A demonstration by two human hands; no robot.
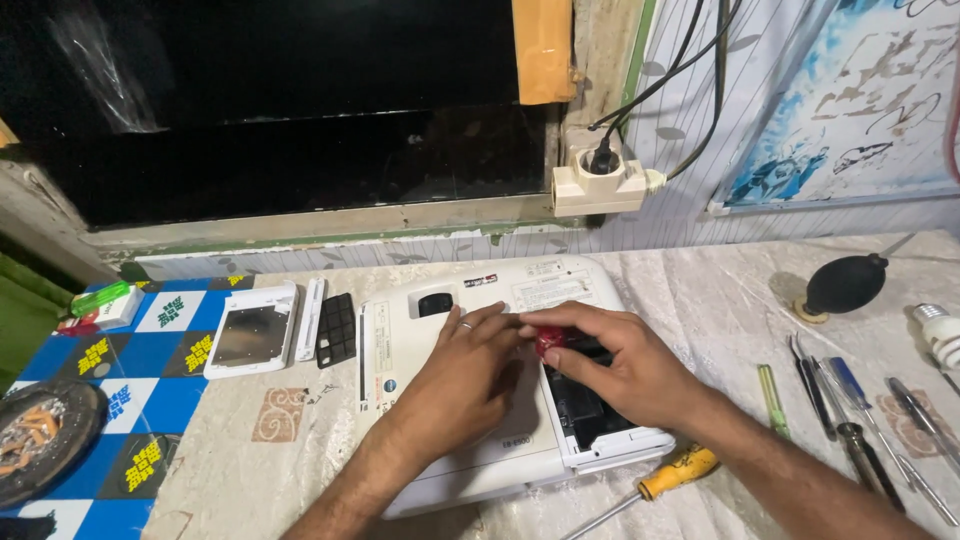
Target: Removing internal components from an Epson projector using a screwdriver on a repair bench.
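A white projector [440, 470] lies upside down on the cloth-covered table, with an open black compartment [590, 415] on its right side. My left hand [465, 385] rests flat on the projector's underside, a ring on one finger. My right hand [610, 360] is over the open compartment, its fingers pinching a small red-handled tool [549, 341]. The tool's tip is hidden by my fingers.
A white cover panel [250, 330], a white strip [311, 318] and a black grille [337, 328] lie to the left. A yellow-handled screwdriver [672, 474], several screwdrivers [850, 420], a black air blower [845, 285], a bulb [940, 335], an ashtray [40, 435] and a wall socket [600, 180] surround it.
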